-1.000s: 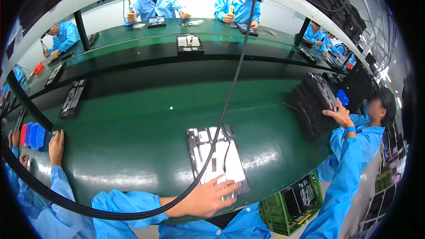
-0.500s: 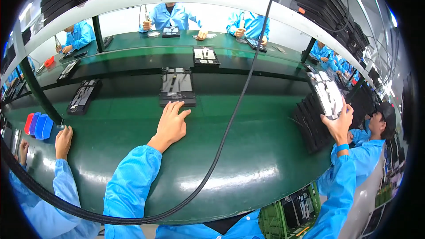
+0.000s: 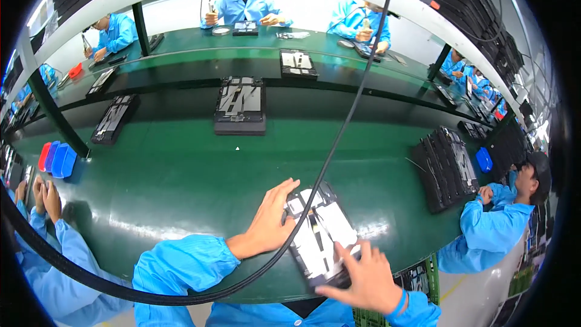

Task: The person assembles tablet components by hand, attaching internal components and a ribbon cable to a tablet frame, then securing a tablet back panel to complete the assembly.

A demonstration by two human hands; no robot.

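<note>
A flat black tray-like unit (image 3: 327,232) with silver-white plates and dark strips, like an opened tablet, lies tilted at the table's near edge in front of me. My left hand (image 3: 266,224) rests along its left edge, fingers stretched out and touching it. Over its near right corner is my right hand (image 3: 367,278), the fingers and thumb spread wide against the edge. A black cable crosses in front of the left hand's fingertips and partly covers the unit. Farther off, a similar unit on a black block (image 3: 241,106) stands apart from both hands.
A stack of black trays (image 3: 445,169) stands at the right, beside a seated co-worker (image 3: 502,218). Red and blue bins (image 3: 59,158) sit at the left near another co-worker's hands. The thick black cable (image 3: 327,166) hangs across my view. Below the table is a green crate (image 3: 433,278).
My right hand has brought the unit from the raised right side down in front of me. My left hand has left the far block and come right and nearer, onto the unit's edge.
</note>
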